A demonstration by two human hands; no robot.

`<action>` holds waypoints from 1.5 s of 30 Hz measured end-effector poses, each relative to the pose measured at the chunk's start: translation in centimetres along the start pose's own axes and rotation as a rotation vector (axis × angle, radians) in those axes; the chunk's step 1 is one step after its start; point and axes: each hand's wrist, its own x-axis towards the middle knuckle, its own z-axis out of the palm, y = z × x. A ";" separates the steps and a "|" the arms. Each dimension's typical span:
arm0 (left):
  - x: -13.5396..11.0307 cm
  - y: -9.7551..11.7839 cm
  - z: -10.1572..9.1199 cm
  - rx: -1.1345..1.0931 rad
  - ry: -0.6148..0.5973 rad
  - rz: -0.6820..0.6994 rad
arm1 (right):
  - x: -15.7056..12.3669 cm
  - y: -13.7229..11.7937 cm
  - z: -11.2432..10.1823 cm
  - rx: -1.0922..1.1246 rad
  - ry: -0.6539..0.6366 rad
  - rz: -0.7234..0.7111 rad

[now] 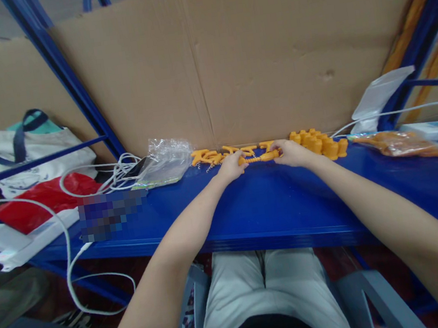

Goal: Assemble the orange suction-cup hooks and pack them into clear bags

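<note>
Both arms reach forward over the blue shelf point(273, 205). My left hand point(231, 166) and my right hand point(291, 152) are closed on the two ends of a slim orange plastic part point(262, 157) held just above the shelf. Behind my left hand lie several flat orange plastic pieces point(206, 157). Right of my right hand stands a cluster of orange cylindrical parts point(320, 143). The fingertips are small and partly hidden by the part.
A cardboard sheet point(252, 50) backs the shelf. Left: a clear plastic bag point(165, 162), white cables point(94, 176), a phone, a red bag point(45, 202), a tote bag point(25, 150). Right: a bag of orange parts point(407, 144), white packaging point(380, 92), a power strip.
</note>
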 end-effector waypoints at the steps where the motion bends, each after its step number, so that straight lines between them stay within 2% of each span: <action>1: 0.0 0.0 0.0 0.003 -0.004 -0.001 | 0.0 0.2 0.1 0.037 0.006 0.013; 5: 0.1 -0.2 -0.1 0.018 -0.013 0.001 | 0.1 0.7 0.4 0.234 0.030 0.089; 8: 0.3 -0.4 -0.1 -0.022 -0.069 -0.021 | 0.0 0.7 0.3 0.391 0.033 0.173; 11: 0.4 -0.5 0.0 -0.096 -0.135 -0.064 | -0.1 0.6 0.1 0.602 -0.004 0.293; 16: 0.4 -0.5 0.0 -0.173 -0.140 -0.092 | -0.5 -0.1 -0.2 0.836 -0.056 0.417; 21: 0.2 -0.2 -0.1 -0.215 -0.137 -0.114 | -0.8 -0.9 -0.4 0.877 -0.112 0.513; 28: 0.1 0.0 -0.2 -0.215 -0.128 -0.115 | -1.2 0.0 -1.3 1.020 -0.237 0.428; 37: 0.1 -0.2 -0.3 -0.214 -0.109 -0.091 | -0.6 0.0 0.4 0.981 -0.260 0.522; 45: 0.1 -0.2 -0.2 -0.189 -0.131 -0.099 | -0.6 0.4 0.6 0.937 -0.275 0.492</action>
